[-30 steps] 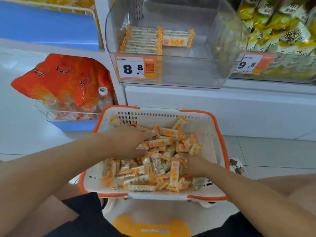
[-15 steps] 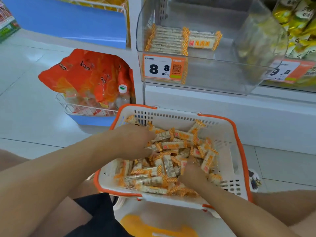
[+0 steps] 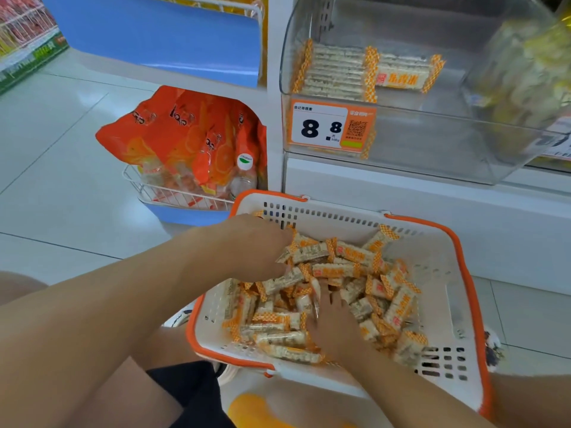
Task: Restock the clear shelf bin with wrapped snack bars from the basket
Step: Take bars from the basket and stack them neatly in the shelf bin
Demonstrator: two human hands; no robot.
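Note:
A white basket with an orange rim (image 3: 340,216) sits on the floor in front of me, holding several wrapped snack bars (image 3: 352,270) in orange-and-white wrappers. My left hand (image 3: 253,248) is at the basket's far left, fingers and thumb curled round a few bars. My right hand (image 3: 335,325) lies on the middle of the pile, fingers stretched forward among the bars. Above, the clear shelf bin (image 3: 432,143) holds a short stack of bars (image 3: 336,69) at its left and carries an 8.8 price tag (image 3: 330,128).
Orange snack bags (image 3: 191,143) fill a wire rack left of the basket, under a blue shelf panel (image 3: 154,35). A bin of yellow packs (image 3: 531,66) adjoins the clear bin on the right. Tiled floor (image 3: 61,168) spreads to the left. My knees flank the basket.
My right hand has slid from the basket's near right toward the middle of the pile. My left hand stays at the far left among the bars. My view has turned left.

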